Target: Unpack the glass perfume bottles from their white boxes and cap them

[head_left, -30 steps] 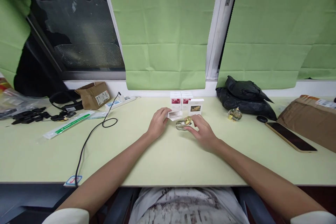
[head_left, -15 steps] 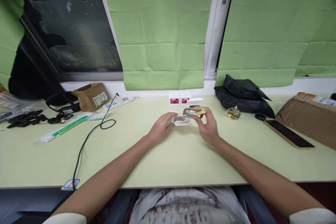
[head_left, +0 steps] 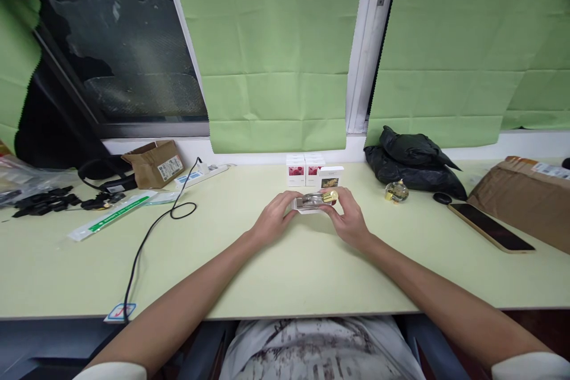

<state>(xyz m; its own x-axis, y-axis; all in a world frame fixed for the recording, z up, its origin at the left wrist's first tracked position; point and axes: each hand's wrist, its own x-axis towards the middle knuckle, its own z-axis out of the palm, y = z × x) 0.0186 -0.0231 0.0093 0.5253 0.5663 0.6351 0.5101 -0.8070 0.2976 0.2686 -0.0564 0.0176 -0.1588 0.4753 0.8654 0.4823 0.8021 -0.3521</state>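
A small white open box (head_left: 305,207) lies on the pale green table (head_left: 285,273) in front of me. My left hand (head_left: 272,218) grips its left side, fingers curled on it. My right hand (head_left: 350,217) pinches a clear glass perfume bottle with a gold cap (head_left: 321,198), held on its side and lowered into the box opening. Behind them three white boxes (head_left: 313,171) stand together, two with pink pictures and one with a dark picture.
A second gold-capped glass bottle (head_left: 395,192) sits to the right, before a black plastic bag (head_left: 412,161). A phone (head_left: 488,227) and a brown parcel (head_left: 525,200) lie far right. A black cable (head_left: 154,228), a small cardboard box (head_left: 154,162) and black clips (head_left: 53,199) lie left.
My right hand lifted the bottle from the table, raised it, then lowered it sideways into the open box. My left hand pulled the box slightly nearer and holds it.
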